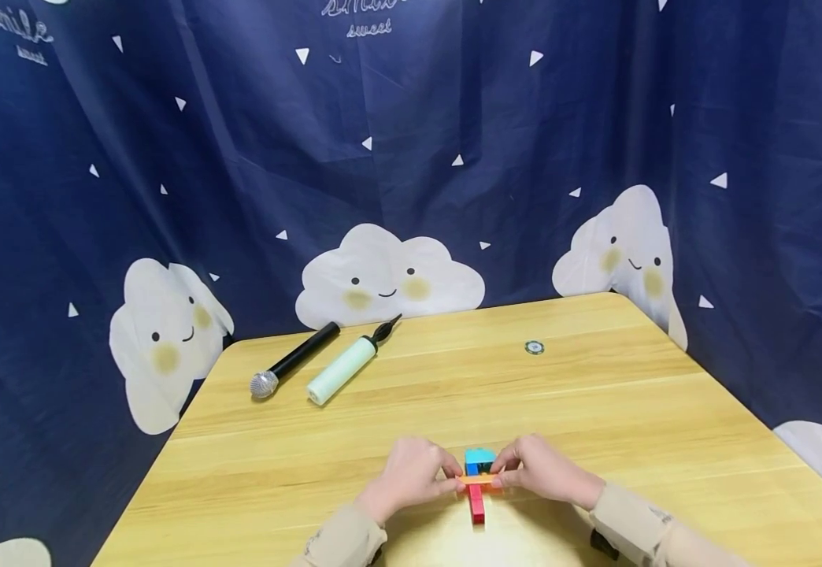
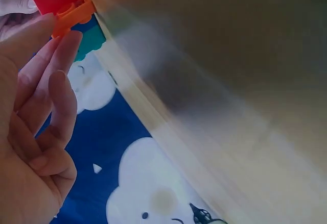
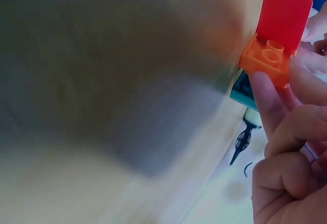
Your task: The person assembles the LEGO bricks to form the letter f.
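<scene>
Near the front of the table, an orange toy brick (image 1: 478, 479) lies crosswise between both hands. My left hand (image 1: 414, 476) pinches its left end between thumb and fingers, while the right hand (image 1: 542, 472) pinches the right end. A red brick (image 1: 477, 505) reaches from the orange one toward me. On the far side are a teal brick (image 1: 479, 456) and a blue brick (image 1: 472, 469). Studs show on the orange brick (image 3: 268, 60) beside the red brick (image 3: 285, 17) in the right wrist view. Fingers partly hide how the bricks join.
On the wooden table (image 1: 397, 394), a black microphone (image 1: 298, 362) lies at the back left, beside a pale green hand pump (image 1: 347, 370) with a black nozzle. A round chip (image 1: 535, 347) lies toward the back right. A dark blue curtain (image 1: 411, 181) with clouds hangs behind.
</scene>
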A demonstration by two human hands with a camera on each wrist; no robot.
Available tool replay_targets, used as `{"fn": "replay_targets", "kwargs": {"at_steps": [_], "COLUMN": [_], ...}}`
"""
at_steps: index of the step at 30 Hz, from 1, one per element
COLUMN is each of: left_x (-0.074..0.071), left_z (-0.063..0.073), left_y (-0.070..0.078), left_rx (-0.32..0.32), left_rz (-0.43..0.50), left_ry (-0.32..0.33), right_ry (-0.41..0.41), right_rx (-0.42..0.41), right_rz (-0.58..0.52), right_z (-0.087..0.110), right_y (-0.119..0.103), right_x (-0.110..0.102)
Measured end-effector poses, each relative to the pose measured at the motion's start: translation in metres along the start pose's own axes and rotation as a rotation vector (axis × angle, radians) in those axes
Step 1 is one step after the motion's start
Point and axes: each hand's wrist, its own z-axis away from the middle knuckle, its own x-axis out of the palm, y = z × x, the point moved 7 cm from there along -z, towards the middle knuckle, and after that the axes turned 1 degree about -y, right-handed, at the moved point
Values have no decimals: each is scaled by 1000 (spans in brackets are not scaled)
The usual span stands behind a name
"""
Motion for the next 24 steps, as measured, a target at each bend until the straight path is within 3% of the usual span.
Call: {"fn": "replay_targets", "kwargs": {"at_steps": [6,11,14,19,24], "left_x": [12,14,13,24,31], "left_z": [-23,-41,-51,-70,-84], "left_y": [-30,-49,-60,-81,-90], "left_rx": [-104,-133,-163,-255,-292], "left_rz": [3,-58,-90,-122,-170], "left_ry": [2,101,122,24,-38], "right_ry": [92,177,197,211,230], "right_rx": [62,173,218,249,253], "right_rz": [127,243,301,356,377], "right_z": [-29,-57,-74,-97,-109], "right_y": [13,26,32,43,54], "right_x": [-18,-31,-36,-43,-52]}}
